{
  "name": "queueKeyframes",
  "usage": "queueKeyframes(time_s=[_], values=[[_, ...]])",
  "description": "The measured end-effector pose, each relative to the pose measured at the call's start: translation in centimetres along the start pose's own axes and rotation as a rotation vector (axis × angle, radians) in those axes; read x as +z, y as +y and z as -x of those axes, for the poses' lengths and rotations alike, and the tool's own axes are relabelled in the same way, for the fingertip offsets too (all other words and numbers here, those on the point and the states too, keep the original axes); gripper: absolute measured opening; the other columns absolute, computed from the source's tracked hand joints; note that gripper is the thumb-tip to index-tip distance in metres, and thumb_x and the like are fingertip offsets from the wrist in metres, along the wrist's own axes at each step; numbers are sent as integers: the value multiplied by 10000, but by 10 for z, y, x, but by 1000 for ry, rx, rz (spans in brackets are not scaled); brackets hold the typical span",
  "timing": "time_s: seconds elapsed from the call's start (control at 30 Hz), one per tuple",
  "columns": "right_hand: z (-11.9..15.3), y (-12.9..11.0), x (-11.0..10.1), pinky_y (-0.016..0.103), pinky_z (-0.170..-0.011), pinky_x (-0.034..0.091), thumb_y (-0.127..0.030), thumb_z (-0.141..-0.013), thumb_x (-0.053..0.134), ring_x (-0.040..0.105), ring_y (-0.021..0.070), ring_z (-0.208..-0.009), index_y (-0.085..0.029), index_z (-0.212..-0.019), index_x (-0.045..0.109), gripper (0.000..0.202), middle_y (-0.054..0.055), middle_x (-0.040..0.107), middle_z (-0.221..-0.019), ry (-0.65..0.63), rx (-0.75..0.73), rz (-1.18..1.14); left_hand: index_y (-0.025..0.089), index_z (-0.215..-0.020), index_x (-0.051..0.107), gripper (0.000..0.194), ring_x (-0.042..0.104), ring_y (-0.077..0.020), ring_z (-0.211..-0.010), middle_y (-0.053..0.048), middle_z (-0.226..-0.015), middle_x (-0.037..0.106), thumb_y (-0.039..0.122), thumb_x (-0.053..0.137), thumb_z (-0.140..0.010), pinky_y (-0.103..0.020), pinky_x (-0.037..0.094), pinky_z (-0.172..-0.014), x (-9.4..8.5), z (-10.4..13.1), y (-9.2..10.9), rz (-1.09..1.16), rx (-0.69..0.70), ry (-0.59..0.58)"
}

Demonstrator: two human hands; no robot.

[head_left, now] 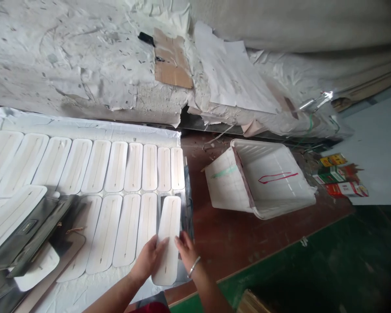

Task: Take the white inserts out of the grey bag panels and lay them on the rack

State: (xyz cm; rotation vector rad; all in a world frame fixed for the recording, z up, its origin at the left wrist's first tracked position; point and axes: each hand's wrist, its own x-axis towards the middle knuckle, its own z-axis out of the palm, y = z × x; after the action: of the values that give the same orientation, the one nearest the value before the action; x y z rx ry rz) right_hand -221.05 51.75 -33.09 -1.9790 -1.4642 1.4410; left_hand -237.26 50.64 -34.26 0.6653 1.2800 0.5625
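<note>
A long white panel with rounded corners and a thin line down its middle (169,243) is held between my two hands at the lower centre. My left hand (149,257) grips its left edge, thumb on top. On its right edge are the fingers of my right hand (186,252), with a silver bracelet at the wrist. Similar white panels (127,230) lie side by side in two rows on the white-covered table (117,126). At the left, a dark bag (32,230) rests over some of them, with another panel on it.
A white plastic bin (228,191) with a red mark inside stands on the reddish-brown surface (211,243) to the right. Behind is a paper-covered ledge (111,74) with a cardboard piece (172,61). Colourful boxes (345,189) lie at the far right.
</note>
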Motion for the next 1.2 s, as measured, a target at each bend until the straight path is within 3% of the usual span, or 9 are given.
queueKeyframes(time_s=[0.1, 0.23, 0.4, 0.47, 0.6, 0.8, 1.2], values=[[-22, 8, 15, 227, -601, 433, -358, -866, 416, 518, 136, -631, -223, -716, 377, 205, -28, 492, -649, -20, 16, -42, 160, -862, 502, 536, 581, -215, -779, -48, -771, 609, 688, 518, -769, -300, 481, -695, 8, -23, -18, -56, 4, 56], [-61, 3, 11, 214, -572, 364, -305, -867, 419, 419, 115, -597, -222, -671, 328, 231, -58, 370, -603, 1, -1, 36, 162, -832, 503, 545, 563, -186, -728, -30, -748, 584, 702, 445, -786, -279, 457, -637, 2, -58, -22, -161, 11, 120], [-90, 4, 10, 209, -563, 328, -243, -869, 467, 398, 108, -602, -209, -638, 367, 254, -62, 345, -582, -23, 9, 166, 153, -717, 512, 282, 516, -143, -559, -5, -592, 510, 391, 478, -865, -249, 411, -521, -19, -93, -15, -318, -101, 96], [-90, 13, 13, 214, -534, 301, -210, -855, 497, 377, 106, -567, -202, -609, 390, 269, -66, 328, -542, -53, 54, 235, 149, -710, 538, 226, 509, -143, -501, -3, -543, 499, 305, 474, -862, -246, 399, -476, -23, -95, -17, -387, -174, 60], [-85, 25, 17, 225, -532, 302, -246, -874, 529, 416, 113, -554, -187, -619, 510, 262, -47, 437, -540, -74, 112, 381, 157, -592, 512, 317, 517, -142, -458, -20, -505, 539, 338, 509, -852, -247, 392, -474, -23, -86, -17, -518, -202, 56], [-91, 11, 16, 238, -621, 374, -315, -893, 543, 577, 152, -706, -186, -762, 656, 215, 44, 672, -762, -92, 105, 549, 155, -596, 534, 373, 602, -152, -528, -53, -594, 643, 404, 484, -869, -243, 461, -541, -23, -80, -11, -531, -226, 71], [-98, -2, 17, 283, -688, 446, -362, -886, 551, 664, 224, -860, -167, -868, 712, 254, 129, 725, -938, -186, 147, 716, 160, -518, 533, 422, 606, -173, -549, -61, -536, 621, 384, 472, -870, -275, 446, -614, -26, -82, 2, -732, -251, 37]])
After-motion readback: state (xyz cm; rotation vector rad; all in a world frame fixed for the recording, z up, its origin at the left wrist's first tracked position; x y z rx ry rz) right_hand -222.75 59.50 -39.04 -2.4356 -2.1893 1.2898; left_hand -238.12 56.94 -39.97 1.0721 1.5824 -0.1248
